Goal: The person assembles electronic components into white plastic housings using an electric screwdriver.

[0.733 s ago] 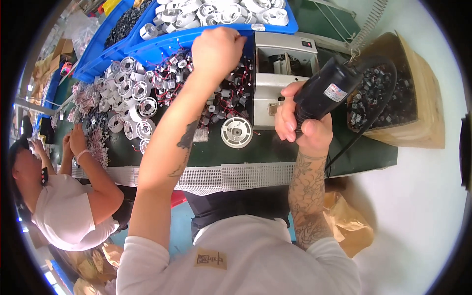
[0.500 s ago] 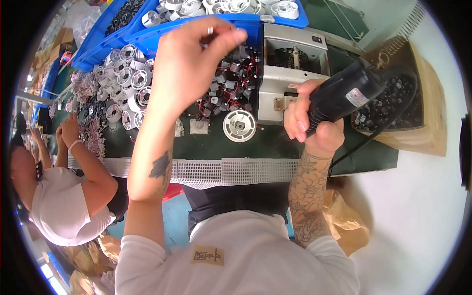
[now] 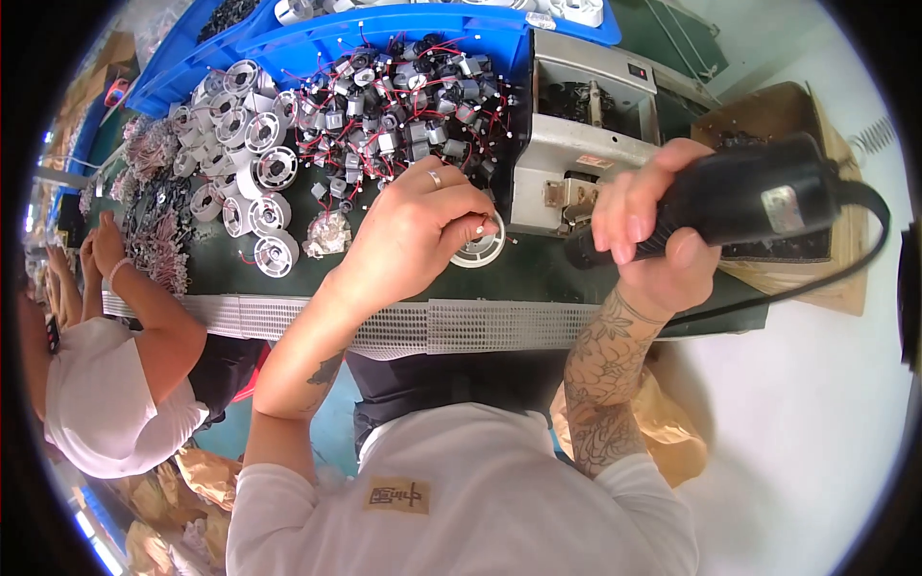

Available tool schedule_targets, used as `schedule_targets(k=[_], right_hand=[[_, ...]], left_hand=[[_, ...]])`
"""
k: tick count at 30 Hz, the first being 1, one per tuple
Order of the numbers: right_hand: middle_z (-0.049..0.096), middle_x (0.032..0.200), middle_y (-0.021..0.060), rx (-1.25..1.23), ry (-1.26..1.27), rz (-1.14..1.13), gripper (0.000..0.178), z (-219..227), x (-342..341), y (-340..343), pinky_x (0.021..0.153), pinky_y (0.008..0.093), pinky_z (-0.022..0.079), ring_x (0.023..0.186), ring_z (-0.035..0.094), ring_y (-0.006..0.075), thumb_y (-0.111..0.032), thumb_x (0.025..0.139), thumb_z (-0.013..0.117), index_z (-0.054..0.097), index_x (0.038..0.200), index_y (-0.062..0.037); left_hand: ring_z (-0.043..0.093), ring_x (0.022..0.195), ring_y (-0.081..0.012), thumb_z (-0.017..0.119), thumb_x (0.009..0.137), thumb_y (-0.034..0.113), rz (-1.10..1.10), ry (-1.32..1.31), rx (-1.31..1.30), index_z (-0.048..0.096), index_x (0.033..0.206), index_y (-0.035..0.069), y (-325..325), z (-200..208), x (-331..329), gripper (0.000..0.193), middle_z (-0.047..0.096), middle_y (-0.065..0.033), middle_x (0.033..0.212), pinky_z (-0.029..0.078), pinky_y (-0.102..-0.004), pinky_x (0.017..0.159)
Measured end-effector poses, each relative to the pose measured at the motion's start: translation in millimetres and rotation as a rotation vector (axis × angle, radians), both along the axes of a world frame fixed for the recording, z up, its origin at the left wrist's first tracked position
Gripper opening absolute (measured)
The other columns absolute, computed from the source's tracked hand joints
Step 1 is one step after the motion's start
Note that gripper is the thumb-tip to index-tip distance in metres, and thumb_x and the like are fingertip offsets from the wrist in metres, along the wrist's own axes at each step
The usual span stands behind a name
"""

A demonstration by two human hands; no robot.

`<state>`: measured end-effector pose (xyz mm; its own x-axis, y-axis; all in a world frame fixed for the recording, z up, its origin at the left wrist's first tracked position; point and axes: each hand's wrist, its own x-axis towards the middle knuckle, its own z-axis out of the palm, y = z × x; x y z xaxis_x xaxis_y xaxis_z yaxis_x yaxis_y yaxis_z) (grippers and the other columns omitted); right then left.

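My left hand (image 3: pixel 423 226) is closed in a pinch over a white round plastic housing (image 3: pixel 492 252) on the green bench. Its fingers hide most of the housing, and what they hold is hidden; a tiny white bit shows by the fingertips. In my right hand (image 3: pixel 653 211) is a black electric screwdriver (image 3: pixel 740 202), tilted nearly level. Its nose points left, above the bench and apart from the housing. Small motors with red wires (image 3: pixel 403 106) lie heaped beyond my left hand.
A grey metal machine (image 3: pixel 547 144) stands right of the motors. White housings (image 3: pixel 259 134) are piled at left, beside a silvery lump (image 3: pixel 327 233). Blue bins (image 3: pixel 384 27) line the back. A cardboard box (image 3: pixel 845 230) sits at right. A co-worker (image 3: pixel 115 384) works at far left.
My left hand has come down and nearer, from above the motor pile to the white housing. The screwdriver has moved right and swung closer to level in my right hand.
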<state>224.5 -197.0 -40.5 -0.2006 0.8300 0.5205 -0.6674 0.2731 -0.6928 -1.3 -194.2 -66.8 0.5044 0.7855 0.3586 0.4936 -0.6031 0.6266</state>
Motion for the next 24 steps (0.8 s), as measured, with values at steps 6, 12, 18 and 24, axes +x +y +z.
schedule_targets(k=[6,12,18,24], right_hand=[[0.052,0.068,0.0088,0.164,-0.060,-0.376,0.056,14,-3,3,0.051,0.0315,0.045,0.052,0.050,0.0158,-0.015,0.079,0.070,0.041,0.121,0.0082],[0.053,0.067,0.0101,0.150,-0.083,-0.443,0.052,6,-1,3,0.050,0.0310,0.046,0.052,0.050,0.0155,-0.010,0.078,0.066,0.042,0.121,0.0083],[0.053,0.065,0.0095,0.128,-0.089,-0.456,0.052,3,-4,5,0.050,0.0306,0.046,0.052,0.050,0.0154,-0.011,0.077,0.068,0.043,0.119,0.0083],[0.053,0.069,0.0092,0.112,-0.152,-0.145,0.058,4,1,2,0.053,0.0309,0.047,0.054,0.052,0.0159,-0.012,0.079,0.068,0.038,0.125,0.0066]], left_hand=[[0.057,0.091,-0.0297,0.074,0.074,0.010,0.095,-0.027,-0.052,0.067,0.097,0.004,-2,-11,-3,0.025,0.058,-0.0119,0.098,0.047,-0.0354,0.079],[0.060,0.081,-0.0246,0.072,0.079,0.012,0.245,-0.035,-0.186,0.064,0.098,0.001,-15,-9,-3,0.023,0.060,-0.0101,0.091,0.048,-0.0327,0.073],[0.061,0.082,-0.0108,0.067,0.085,0.007,0.209,-0.515,-0.787,0.059,0.109,-0.001,-18,-27,-3,0.027,0.065,-0.0073,0.094,0.049,-0.0250,0.072],[0.061,0.087,-0.0091,0.063,0.087,0.002,0.154,-0.641,-0.850,0.057,0.112,-0.003,-15,-30,-1,0.026,0.065,-0.0063,0.096,0.050,-0.0244,0.076]])
